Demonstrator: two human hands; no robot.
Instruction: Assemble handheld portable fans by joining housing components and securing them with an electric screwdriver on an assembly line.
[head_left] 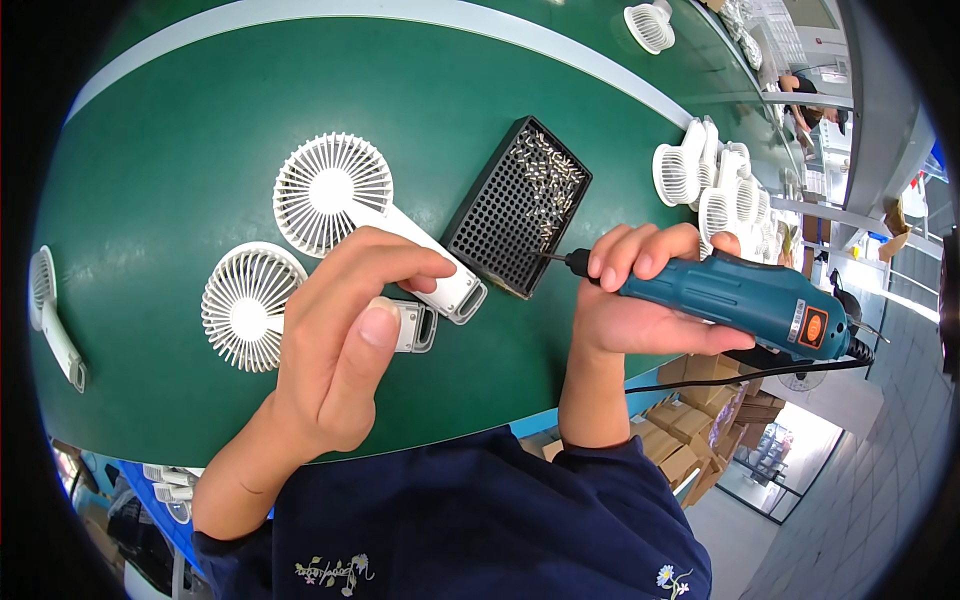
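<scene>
My right hand is wrapped round a teal electric screwdriver, held nearly level with its bit pointing left. The bit's tip appears over the lower part of a black perforated tray with many small silver screws; whether it touches one I cannot tell. My left hand is over two white handheld fans, thumb and index finger apart. Its index fingertip overlaps the handle of the upper fan; contact is unclear. The lower fan lies partly hidden beneath this hand, its handle end showing past the thumb.
Another white fan lies at the table's left edge. Several white fan parts are piled at the right, and one fan part sits farther back. A black cord runs from the screwdriver. Cardboard boxes stand below the green table.
</scene>
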